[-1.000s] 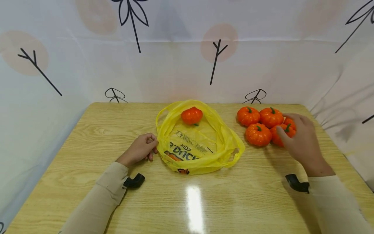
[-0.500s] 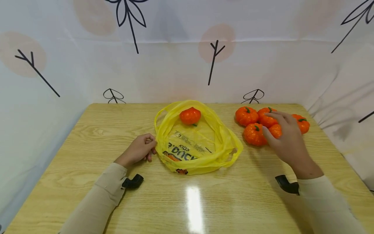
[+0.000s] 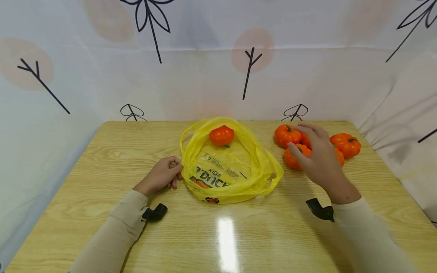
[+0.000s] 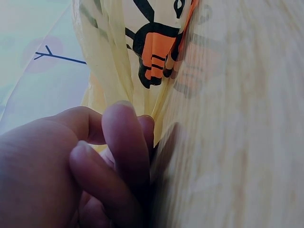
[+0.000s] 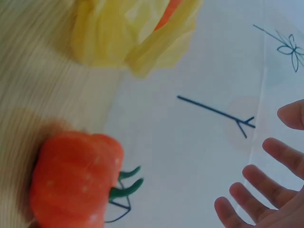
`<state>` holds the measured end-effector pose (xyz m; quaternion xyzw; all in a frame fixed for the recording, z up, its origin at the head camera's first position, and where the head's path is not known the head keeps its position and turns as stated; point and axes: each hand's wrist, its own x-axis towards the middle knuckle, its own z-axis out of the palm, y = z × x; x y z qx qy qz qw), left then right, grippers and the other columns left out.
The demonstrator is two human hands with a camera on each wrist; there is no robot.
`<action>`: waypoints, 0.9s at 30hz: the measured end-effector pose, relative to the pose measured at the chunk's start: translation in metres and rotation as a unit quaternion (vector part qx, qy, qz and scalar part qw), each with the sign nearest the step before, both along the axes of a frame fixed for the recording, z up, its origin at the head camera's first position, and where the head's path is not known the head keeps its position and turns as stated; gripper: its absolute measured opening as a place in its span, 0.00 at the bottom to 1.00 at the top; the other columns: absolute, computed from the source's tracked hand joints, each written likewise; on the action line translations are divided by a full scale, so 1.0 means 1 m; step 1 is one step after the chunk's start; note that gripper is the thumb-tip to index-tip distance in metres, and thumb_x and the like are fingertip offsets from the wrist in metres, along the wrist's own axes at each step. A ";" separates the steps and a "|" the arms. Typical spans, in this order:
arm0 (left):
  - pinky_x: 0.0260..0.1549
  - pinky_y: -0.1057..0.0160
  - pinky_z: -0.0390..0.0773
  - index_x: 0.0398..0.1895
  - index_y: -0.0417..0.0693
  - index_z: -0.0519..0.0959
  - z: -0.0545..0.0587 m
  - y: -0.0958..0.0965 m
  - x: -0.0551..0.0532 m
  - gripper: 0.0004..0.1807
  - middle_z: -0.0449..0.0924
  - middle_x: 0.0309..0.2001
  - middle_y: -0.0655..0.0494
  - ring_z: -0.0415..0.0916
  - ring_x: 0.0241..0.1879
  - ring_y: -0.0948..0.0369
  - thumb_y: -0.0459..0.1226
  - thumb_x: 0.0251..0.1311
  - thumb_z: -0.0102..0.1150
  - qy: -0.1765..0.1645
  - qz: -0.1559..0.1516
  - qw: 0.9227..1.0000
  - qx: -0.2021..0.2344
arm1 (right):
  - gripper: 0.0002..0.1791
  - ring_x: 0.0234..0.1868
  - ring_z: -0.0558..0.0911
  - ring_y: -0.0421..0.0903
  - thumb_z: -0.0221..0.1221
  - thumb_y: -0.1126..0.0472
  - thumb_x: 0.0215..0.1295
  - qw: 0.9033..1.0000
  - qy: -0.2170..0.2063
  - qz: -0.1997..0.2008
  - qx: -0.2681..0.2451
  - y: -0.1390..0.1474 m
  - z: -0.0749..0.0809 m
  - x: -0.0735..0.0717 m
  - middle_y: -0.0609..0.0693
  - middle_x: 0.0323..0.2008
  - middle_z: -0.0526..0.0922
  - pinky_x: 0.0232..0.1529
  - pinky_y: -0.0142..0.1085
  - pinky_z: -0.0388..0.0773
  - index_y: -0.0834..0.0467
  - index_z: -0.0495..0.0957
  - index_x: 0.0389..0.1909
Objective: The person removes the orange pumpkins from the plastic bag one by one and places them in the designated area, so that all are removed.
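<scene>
A yellow plastic bag (image 3: 239, 193) lies with its mouth spread wide in the middle of the table, and one orange toy pumpkin (image 3: 222, 135) rests inside. My left hand (image 3: 162, 174) pinches the bag's left edge; the left wrist view shows thumb and fingers (image 4: 124, 142) against the yellow film. To the right, my right hand (image 3: 319, 163) hovers over a cluster of toy pumpkins, fingers spread and holding nothing. It partly hides several of them. A back-left pumpkin (image 3: 286, 136), a front-left pumpkin (image 3: 294, 158) and a far-right pumpkin (image 3: 346, 146) show best.
The wooden table (image 3: 191, 239) runs up to a white printed cloth backdrop (image 3: 201, 83) behind and at both sides. A bag handle loop (image 3: 274, 184) sticks out toward the pumpkins. Each sleeve carries a black wrist mount (image 3: 155, 212).
My right hand has moved left across the cluster, from the right-hand pumpkins to above the left ones, uncovering the far-right pumpkin. My left hand stays at the bag's edge.
</scene>
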<state>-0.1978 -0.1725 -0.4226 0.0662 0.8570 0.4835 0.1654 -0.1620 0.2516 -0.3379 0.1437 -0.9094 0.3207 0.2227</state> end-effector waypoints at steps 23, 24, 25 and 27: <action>0.15 0.62 0.76 0.43 0.43 0.73 -0.002 0.000 -0.001 0.11 0.82 0.29 0.50 0.77 0.16 0.58 0.42 0.76 0.47 -0.004 0.002 1.000 0.006 | 0.22 0.67 0.68 0.61 0.62 0.62 0.68 0.993 0.010 0.095 0.067 -0.047 0.023 -0.009 0.59 0.65 0.72 0.60 0.62 0.72 0.58 0.76 0.62; 0.16 0.62 0.76 0.43 0.43 0.73 -0.002 -0.001 -0.001 0.11 0.82 0.29 0.50 0.77 0.16 0.58 0.42 0.76 0.47 -0.004 0.001 1.000 0.005 | 0.21 0.67 0.69 0.61 0.62 0.62 0.68 0.992 0.012 0.098 0.076 -0.049 0.026 -0.011 0.59 0.65 0.72 0.60 0.61 0.72 0.58 0.77 0.62; 0.16 0.62 0.76 0.43 0.43 0.73 -0.002 -0.001 -0.001 0.11 0.82 0.29 0.50 0.77 0.16 0.58 0.42 0.76 0.47 -0.004 0.000 1.000 0.005 | 0.21 0.66 0.69 0.61 0.62 0.61 0.68 0.991 0.013 0.100 0.085 -0.052 0.028 -0.013 0.59 0.65 0.72 0.60 0.60 0.73 0.58 0.77 0.62; 0.16 0.62 0.76 0.43 0.42 0.73 -0.001 -0.001 -0.001 0.11 0.82 0.29 0.50 0.77 0.16 0.58 0.42 0.76 0.46 -0.005 -0.001 1.000 0.006 | 0.21 0.66 0.70 0.59 0.62 0.61 0.69 0.990 0.014 0.104 0.098 -0.056 0.032 -0.017 0.58 0.64 0.73 0.61 0.59 0.73 0.58 0.77 0.61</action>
